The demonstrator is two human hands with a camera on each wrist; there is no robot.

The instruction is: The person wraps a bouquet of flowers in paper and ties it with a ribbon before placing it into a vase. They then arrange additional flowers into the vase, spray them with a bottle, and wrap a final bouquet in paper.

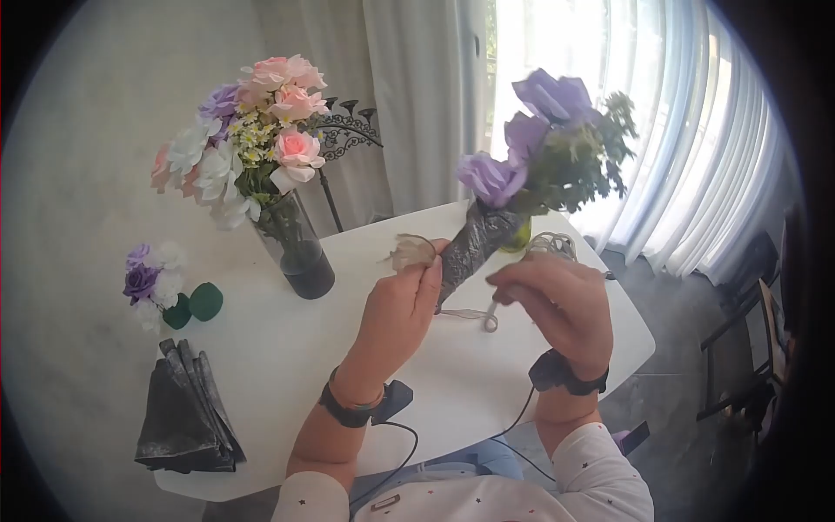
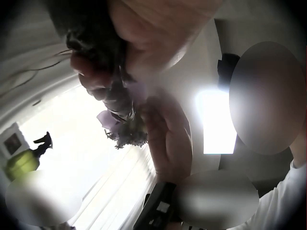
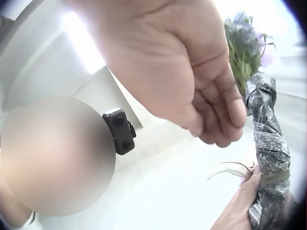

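My left hand (image 1: 402, 300) grips a bouquet by its stem end, which is wrapped in crinkled dark paper (image 1: 474, 239). Purple flowers (image 1: 491, 178) and green leaves (image 1: 578, 165) fan out at its top. A pale ribbon (image 3: 276, 177) circles the wrapped stem near the left fingers, and a loose loop of it (image 1: 409, 252) sticks out by the thumb. More ribbon (image 1: 470, 313) trails beneath the stem. To the right of the bouquet, my right hand (image 1: 561, 304) hovers with loosely bent fingers; in the right wrist view nothing shows between them.
On the white table (image 1: 322, 374) stands a glass vase (image 1: 300, 252) with pink, white and purple flowers. Folded dark paper (image 1: 187, 413) lies at the left edge, near a small purple-and-white flower bunch (image 1: 152, 283). A coil of cord (image 1: 554, 245) rests behind the right hand.
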